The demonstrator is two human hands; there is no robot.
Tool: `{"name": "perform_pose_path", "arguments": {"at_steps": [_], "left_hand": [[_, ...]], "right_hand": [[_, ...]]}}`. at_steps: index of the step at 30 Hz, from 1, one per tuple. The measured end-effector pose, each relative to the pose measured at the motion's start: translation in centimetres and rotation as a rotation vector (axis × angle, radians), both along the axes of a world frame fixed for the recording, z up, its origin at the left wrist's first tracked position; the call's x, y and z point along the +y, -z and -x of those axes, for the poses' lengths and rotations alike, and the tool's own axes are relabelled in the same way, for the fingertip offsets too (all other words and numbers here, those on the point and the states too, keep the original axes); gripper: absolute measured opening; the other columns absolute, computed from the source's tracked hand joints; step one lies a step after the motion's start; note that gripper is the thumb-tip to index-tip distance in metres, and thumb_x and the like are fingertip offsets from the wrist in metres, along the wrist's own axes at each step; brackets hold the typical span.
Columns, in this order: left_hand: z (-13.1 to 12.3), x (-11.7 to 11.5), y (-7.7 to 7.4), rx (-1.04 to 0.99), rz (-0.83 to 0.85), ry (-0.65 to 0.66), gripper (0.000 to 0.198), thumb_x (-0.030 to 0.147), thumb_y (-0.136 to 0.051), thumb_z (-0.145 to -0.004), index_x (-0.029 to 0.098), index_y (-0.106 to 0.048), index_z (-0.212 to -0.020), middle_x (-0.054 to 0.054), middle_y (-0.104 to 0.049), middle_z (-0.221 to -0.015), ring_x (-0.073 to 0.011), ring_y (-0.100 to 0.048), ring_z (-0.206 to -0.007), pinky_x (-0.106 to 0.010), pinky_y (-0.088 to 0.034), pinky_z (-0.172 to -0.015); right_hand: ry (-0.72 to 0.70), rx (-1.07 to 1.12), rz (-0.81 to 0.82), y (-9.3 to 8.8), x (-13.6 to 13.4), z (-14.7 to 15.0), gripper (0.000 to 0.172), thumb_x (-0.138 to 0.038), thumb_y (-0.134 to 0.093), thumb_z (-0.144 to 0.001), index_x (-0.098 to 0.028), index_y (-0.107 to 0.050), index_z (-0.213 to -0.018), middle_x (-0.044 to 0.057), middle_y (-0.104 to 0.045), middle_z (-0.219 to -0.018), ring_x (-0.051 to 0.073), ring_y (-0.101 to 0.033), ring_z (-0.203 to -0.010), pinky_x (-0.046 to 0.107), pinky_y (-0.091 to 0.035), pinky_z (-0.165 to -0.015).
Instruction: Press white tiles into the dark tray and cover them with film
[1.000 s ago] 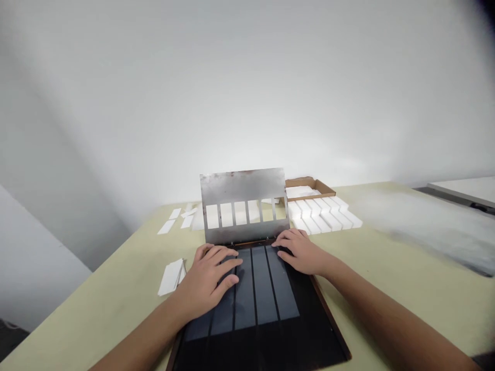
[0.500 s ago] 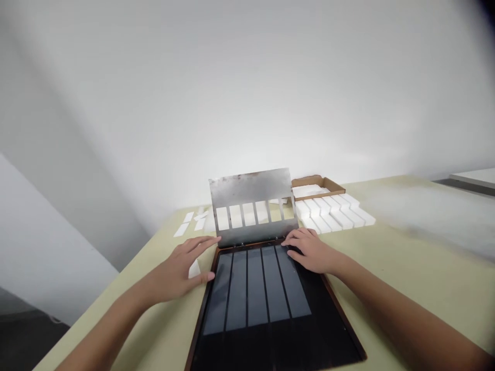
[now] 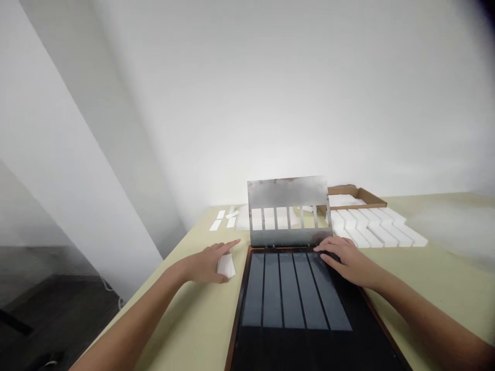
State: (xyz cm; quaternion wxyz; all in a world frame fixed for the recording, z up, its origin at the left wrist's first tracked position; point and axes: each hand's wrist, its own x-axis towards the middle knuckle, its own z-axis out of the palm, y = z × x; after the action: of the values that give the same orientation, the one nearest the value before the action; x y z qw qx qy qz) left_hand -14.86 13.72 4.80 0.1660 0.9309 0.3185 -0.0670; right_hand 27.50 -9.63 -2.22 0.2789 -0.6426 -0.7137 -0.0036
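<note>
A black board with an orange-brown rim (image 3: pixel 284 345) lies before me, bearing several dark grey-blue strips (image 3: pixel 294 291) side by side. At its far edge a metal plate with a row of rectangular openings (image 3: pixel 288 191) stands hinged up. My left hand (image 3: pixel 207 264) is left of the board, index finger stretched out and thumb apart, around a small stack of white cards (image 3: pixel 227 266) on the table. Whether it touches the cards I cannot tell. My right hand (image 3: pixel 346 259) rests at the board's far right corner, fingertips on the top of the rightmost strip, fingers loosely spread.
Behind the plate on the right sit a cardboard tray (image 3: pixel 373 199) with white sheets and rows of white blocks (image 3: pixel 379 226). Several small white cards (image 3: pixel 215 225) lie at the table's far left. A pale yellow-green table (image 3: pixel 193 319) meets the wall behind.
My left hand has moved away from the board's left edge to the white card stack. My right hand stays at the far right corner. The view has turned left.
</note>
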Motion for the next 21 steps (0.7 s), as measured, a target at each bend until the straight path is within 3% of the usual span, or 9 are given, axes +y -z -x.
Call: {"name": "perform_pose_path", "arguments": {"at_steps": [4,8,13,16,18,21], "left_hand": [[0.3,0.5,0.9,-0.122,0.033,-0.003,0.050,0.040,-0.070,-0.104,0.021,-0.056,-0.147,-0.013,-0.061,-0.144,-0.0302,-0.066,-0.123,-0.053,-0.059,-0.102],[0.7,1.1,1.9,-0.318,0.048,0.000,0.049,0.040,-0.070,-0.104,0.020,-0.056,-0.147,-0.013,-0.060,-0.145,-0.0308,-0.065,-0.126,-0.054,-0.058,-0.105],[0.3,2.2,3.3,-0.591,0.029,-0.024,0.046,0.038,-0.071,-0.103,0.019,-0.059,-0.144,-0.013,-0.059,-0.147,-0.0312,-0.063,-0.128,-0.055,-0.056,-0.107],[-0.4,2.6,4.6,-0.750,0.011,-0.060,0.045,0.038,-0.071,-0.103,0.019,-0.060,-0.142,-0.012,-0.061,-0.145,-0.0311,-0.063,-0.128,-0.056,-0.055,-0.108],[-0.8,2.7,5.6,-0.849,-0.003,-0.096,0.045,0.039,-0.070,-0.104,0.019,-0.060,-0.142,-0.013,-0.061,-0.144,-0.0307,-0.064,-0.127,-0.055,-0.056,-0.107],[-1.4,2.7,6.6,-0.960,-0.011,-0.124,0.044,0.039,-0.070,-0.104,0.018,-0.060,-0.141,-0.013,-0.061,-0.143,-0.0294,-0.066,-0.123,-0.053,-0.059,-0.103]], "right_hand": [[0.015,-0.071,-0.147,-2.5,0.3,0.4,0.035,-0.042,-0.042,-0.111,-0.030,-0.073,-0.121,0.008,-0.073,-0.125,0.027,-0.068,-0.120,0.047,-0.053,-0.106],[0.068,-0.173,-0.273,-7.2,2.2,0.7,0.035,-0.044,-0.046,-0.108,-0.029,-0.072,-0.126,0.012,-0.069,-0.132,0.032,-0.061,-0.128,0.053,-0.045,-0.113],[0.250,-0.249,-0.327,-13.8,8.2,0.5,0.046,-0.049,-0.049,-0.105,-0.027,-0.062,-0.143,0.017,-0.056,-0.152,0.042,-0.043,-0.145,0.066,-0.028,-0.118],[0.368,-0.250,-0.279,-16.5,12.4,0.3,0.052,-0.051,-0.045,-0.109,-0.023,-0.054,-0.152,0.019,-0.051,-0.158,0.041,-0.039,-0.149,0.070,-0.023,-0.121],[0.411,-0.248,-0.181,-17.4,14.7,0.3,0.047,-0.050,-0.052,-0.109,-0.021,-0.059,-0.146,0.016,-0.060,-0.149,0.037,-0.052,-0.141,0.067,-0.034,-0.119],[0.428,-0.260,-0.018,-17.8,16.5,0.3,0.040,-0.045,-0.066,-0.104,-0.018,-0.065,-0.134,0.011,-0.068,-0.134,0.027,-0.068,-0.118,0.053,-0.056,-0.104]]}}
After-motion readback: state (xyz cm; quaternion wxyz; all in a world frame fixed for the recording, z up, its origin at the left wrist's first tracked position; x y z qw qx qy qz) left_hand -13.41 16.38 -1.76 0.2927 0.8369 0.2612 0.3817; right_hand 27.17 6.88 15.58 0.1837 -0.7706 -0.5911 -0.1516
